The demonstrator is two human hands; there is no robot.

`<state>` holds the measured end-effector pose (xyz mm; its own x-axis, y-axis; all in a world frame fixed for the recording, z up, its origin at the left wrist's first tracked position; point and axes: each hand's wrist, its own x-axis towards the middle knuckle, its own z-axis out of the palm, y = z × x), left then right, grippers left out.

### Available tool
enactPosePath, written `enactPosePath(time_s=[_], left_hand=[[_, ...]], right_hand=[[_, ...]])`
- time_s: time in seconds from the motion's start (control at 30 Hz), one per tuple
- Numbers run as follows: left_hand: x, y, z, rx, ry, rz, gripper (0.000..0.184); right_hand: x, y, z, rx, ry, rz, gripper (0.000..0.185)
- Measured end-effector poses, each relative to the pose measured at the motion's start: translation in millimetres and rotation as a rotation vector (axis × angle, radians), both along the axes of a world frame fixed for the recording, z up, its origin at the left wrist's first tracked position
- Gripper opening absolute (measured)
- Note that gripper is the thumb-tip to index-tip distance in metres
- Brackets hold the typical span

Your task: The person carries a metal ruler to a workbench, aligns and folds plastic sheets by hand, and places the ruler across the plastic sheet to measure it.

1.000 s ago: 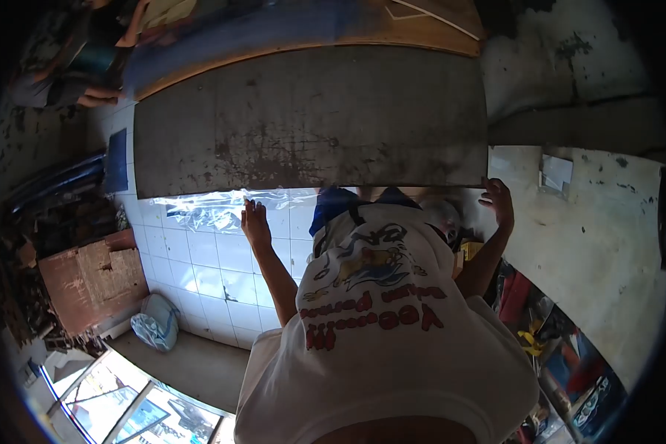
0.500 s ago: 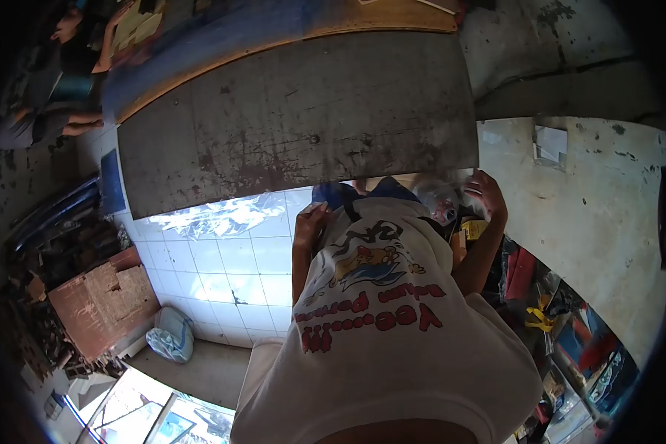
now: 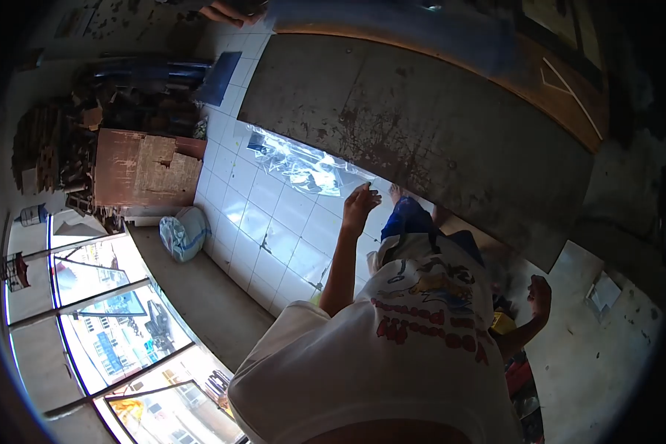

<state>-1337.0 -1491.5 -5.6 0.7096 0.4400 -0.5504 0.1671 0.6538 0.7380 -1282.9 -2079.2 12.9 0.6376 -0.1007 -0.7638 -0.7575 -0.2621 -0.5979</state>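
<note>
My left hand is held out in front of me, fingers loosely bent and a little apart, with nothing visible in them. In the view it lies beside the end of a crumpled clear plastic sheet on the tiled floor; I cannot tell whether they touch. On the other side, my right hand hangs off my body with its fingers half curled and apart, holding nothing I can see. A dark, scuffed tabletop stretches across in front of me, clear of both hands.
A pale board stands at the right, with a yellow object near it. To the left are a worn reddish panel, stacked scraps and a tied white sack by a ledge. Windows fill the lower left.
My view has swung left, bringing more windows and floor into sight. My left hand has moved forward from my waist, and my right hand's fingers have curled.
</note>
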Motion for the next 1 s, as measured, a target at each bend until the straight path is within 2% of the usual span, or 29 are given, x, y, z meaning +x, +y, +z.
enactPosePath(time_s=[0.13, 0.23, 0.33, 0.4, 0.47, 0.53, 0.57, 0.6, 0.63, 0.67, 0.7, 0.73, 0.77, 0.8, 0.83, 0.87, 0.9, 0.93, 0.97, 1.0], left_hand=[[6.3, 85.9, 2.8, 0.163, -0.037, 0.178, 0.036], [13.7, 153.0, 16.4, 0.247, -0.041, 0.268, 0.042], [20.9, 223.0, 16.0, 0.312, -0.081, 0.321, 0.044], [27.2, 265.3, 11.5, 0.262, -0.138, 0.390, 0.044], [27.7, 309.6, -12.0, 0.542, -0.111, 0.238, 0.043], [20.1, 348.6, -15.5, 1.866, 0.547, -0.392, 0.044], [26.1, 349.7, -6.6, 1.642, 0.601, -0.377, 0.043], [23.0, 383.9, -38.0, 1.887, 0.547, -0.521, 0.042], [19.3, 401.7, -68.3, 1.926, 0.484, -0.393, 0.041], [18.8, 391.5, -60.6, 1.926, 0.415, -0.411, 0.038], [17.6, 380.6, -52.2, 1.925, 0.347, -0.431, 0.036], [27.9, 363.3, -45.7, 1.558, 0.550, -0.195, 0.045], [37.9, 345.1, -37.9, 1.049, 0.603, 0.253, 0.057], [47.7, 326.2, -29.1, 0.710, 0.587, 0.692, 0.070], [60.6, 293.5, -4.1, 1.010, 1.015, 0.701, 0.078], [59.0, 285.0, -20.1, 1.575, 0.944, 0.719, 0.080], [67.7, 259.6, -7.6, 1.787, 0.771, 0.592, 0.075], [80.7, 231.5, 8.0, 1.747, 0.486, 0.326, 0.065], [99.2, 191.6, 26.3, 1.949, 0.237, 0.155, 0.051], [114.3, 164.9, 1.1, 1.885, -0.064, -0.027, 0.043]], right_hand=[[-4.9, 3.0, 4.6, 0.002, -0.056, -0.019, 0.023], [-10.9, 5.6, 6.5, -0.100, -0.121, -0.034, 0.026], [-9.9, 15.4, 26.7, 0.002, -0.269, -0.073, 0.029], [2.2, 15.3, 31.2, 0.064, -0.259, -0.162, 0.030], [19.8, 7.8, 33.8, 0.095, -0.224, -0.259, 0.030], [40.3, 7.5, 33.4, -0.044, -0.240, -0.183, 0.031], [49.7, 2.9, 26.4, -0.055, -0.221, -0.216, 0.031], [55.2, 2.6, 18.7, -0.130, -0.239, -0.288, 0.031], [58.1, 1.1, 11.5, -0.130, -0.284, -0.356, 0.029], [57.6, -1.6, 4.1, -0.125, -0.343, -0.418, 0.028], [51.6, -1.8, -4.9, -0.485, -0.538, -0.264, 0.025], [54.3, 5.3, -7.2, -0.846, -0.711, -0.096, 0.023], [56.2, 24.8, 3.1, -0.914, -0.792, -0.176, 0.022], [57.3, 49.7, 9.5, -0.973, -0.866, -0.246, 0.020], [63.3, 69.1, 12.3, -0.994, -0.904, -0.190, 0.023], [69.5, 90.7, 14.8, -1.012, -0.936, -0.121, 0.026], [75.2, 120.8, 16.3, -1.040, -0.919, -0.037, 0.030], [80.0, 156.0, 19.3, -1.068, -0.898, 0.052, 0.035], [86.8, 191.5, 24.5, -1.099, -0.879, 0.142, 0.039], [92.6, 225.1, 30.1, -1.129, -0.854, 0.234, 0.043]])
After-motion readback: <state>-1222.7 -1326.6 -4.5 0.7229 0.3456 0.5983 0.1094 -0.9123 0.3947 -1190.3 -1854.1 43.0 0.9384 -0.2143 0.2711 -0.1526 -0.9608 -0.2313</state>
